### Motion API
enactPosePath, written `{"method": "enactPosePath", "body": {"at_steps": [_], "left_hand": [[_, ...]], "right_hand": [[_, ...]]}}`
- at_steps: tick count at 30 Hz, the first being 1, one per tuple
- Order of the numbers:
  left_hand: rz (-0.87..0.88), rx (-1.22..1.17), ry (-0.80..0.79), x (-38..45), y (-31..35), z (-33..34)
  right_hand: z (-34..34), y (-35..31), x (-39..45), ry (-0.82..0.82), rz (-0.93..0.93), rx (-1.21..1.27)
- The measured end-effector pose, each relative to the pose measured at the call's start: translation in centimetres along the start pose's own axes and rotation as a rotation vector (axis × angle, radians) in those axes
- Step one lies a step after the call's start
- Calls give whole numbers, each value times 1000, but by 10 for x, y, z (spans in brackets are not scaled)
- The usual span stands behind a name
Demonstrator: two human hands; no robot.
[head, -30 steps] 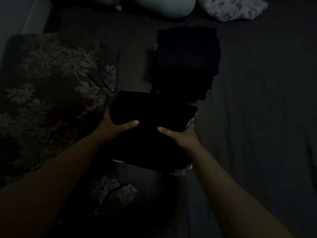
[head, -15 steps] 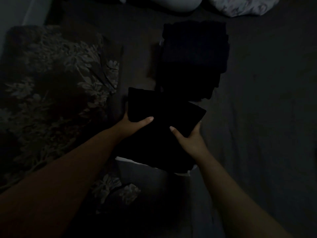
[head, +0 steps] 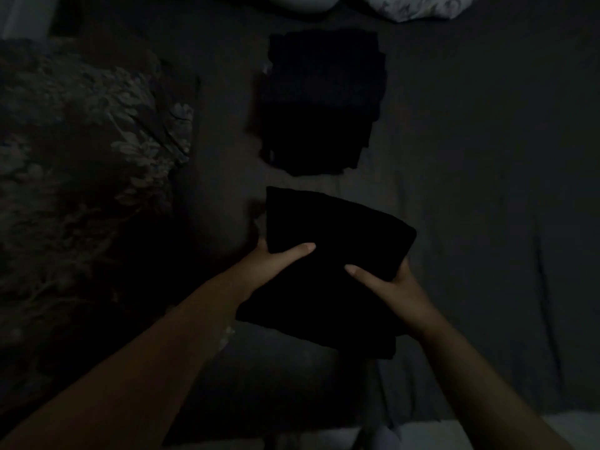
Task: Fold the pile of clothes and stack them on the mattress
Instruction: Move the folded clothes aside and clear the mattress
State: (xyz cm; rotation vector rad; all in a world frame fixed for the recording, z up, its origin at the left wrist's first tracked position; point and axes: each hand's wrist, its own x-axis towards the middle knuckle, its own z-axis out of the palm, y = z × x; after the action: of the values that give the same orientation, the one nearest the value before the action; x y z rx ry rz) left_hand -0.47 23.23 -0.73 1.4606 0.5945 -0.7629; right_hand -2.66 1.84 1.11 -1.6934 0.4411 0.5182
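Observation:
The room is very dim. A folded black garment (head: 337,235) is held just above the dark grey mattress (head: 480,190), in the middle of the view. My left hand (head: 276,258) grips its left edge with the thumb on top. Gripping the right edge, thumb also on top, is my right hand (head: 389,284). Beyond it lies a stack of dark folded clothes (head: 321,102), apart from the held garment. More black fabric (head: 324,313) sits under the held piece near my wrists; I cannot tell whether it is a separate item.
A floral patterned blanket or cushion (head: 84,164) fills the left side. A pale pillow (head: 305,1) and a floral pillow (head: 418,4) lie at the far edge. A light surface (head: 568,430) shows at the bottom right.
Both hands have lifted the folded black garment and carried it forward, and a gap of bare mattress now shows between it and the stack. The view has shifted.

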Motion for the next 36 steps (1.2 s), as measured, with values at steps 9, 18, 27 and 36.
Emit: {"method": "enactPosePath", "body": {"at_steps": [9, 18, 27, 36], "left_hand": [[35, 97, -111, 2, -27, 226], [48, 148, -311, 11, -14, 507], [-76, 61, -37, 54, -26, 647], [-87, 288, 35, 61, -11, 673]], "right_hand": [[-222, 49, -51, 22, 60, -32], [-486, 112, -91, 201, 102, 57], [-622, 136, -69, 137, 49, 68], [-673, 147, -38, 140, 88, -3]]}}
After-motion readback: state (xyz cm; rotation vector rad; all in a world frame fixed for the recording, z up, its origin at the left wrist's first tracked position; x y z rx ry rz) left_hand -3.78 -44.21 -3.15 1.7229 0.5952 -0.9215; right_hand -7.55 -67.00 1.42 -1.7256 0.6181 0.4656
